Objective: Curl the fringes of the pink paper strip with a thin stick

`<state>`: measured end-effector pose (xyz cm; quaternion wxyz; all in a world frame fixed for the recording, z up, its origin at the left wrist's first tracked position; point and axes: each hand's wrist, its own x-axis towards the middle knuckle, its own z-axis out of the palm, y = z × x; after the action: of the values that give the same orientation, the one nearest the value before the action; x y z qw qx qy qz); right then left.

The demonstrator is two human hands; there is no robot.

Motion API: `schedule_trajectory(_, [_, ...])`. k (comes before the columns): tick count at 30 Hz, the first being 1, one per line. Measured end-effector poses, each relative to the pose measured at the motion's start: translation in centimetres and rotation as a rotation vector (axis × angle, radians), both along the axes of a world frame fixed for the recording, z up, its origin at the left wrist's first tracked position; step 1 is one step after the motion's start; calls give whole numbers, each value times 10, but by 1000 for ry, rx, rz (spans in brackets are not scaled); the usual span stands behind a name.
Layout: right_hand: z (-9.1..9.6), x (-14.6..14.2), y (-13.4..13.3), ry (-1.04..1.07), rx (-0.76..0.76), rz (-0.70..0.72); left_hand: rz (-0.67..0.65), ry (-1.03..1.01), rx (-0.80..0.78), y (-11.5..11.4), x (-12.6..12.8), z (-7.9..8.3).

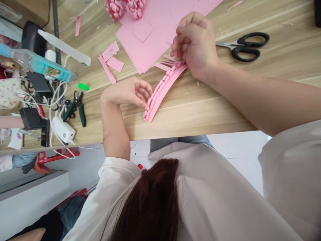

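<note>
A long pink paper strip (163, 92) lies slantwise on the table, its far edge cut into narrow strands. Along most of it the strands are folded into a row of small loops; several straight ones remain flat near the far end. My left hand (135, 92) pinches the looped edge close to the near end. At the far end, my right hand (195, 43) has thumb and forefinger closed, with a thin pink strand rising from the strip to the fingers. Pink paper sheets (147, 47) lie just beyond.
Black-handled scissors (247, 47) lie right of my right hand. Two curled pink paper flowers (125, 8) stand at the back. Paper scraps (111, 60), a green cap (83, 86), pliers (75, 108), a bottle (47, 67) and tangled cables with a white adapter (62, 130) are on the left.
</note>
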<state>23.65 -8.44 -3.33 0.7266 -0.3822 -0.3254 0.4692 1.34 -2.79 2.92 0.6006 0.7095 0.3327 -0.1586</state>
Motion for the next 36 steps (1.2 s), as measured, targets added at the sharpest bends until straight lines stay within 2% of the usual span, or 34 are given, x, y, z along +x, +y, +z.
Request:
schedule_trajectory(4, [0, 0, 0, 38, 25, 7, 5, 36, 9, -1, 0, 4])
schedule_trajectory(10, [-1, -1, 0, 60, 50, 2, -2, 20, 2, 1, 0, -1])
schedule_trajectory(19, [-1, 0, 0, 38, 19, 1, 31, 44, 18, -3, 4, 5])
schedule_trajectory(25, [-1, -2, 0, 47, 24, -16, 46, 31, 40, -5, 7, 2])
schedule_trajectory(36, [-2, -2, 2, 71, 50, -24, 39, 33, -12, -8, 13, -4])
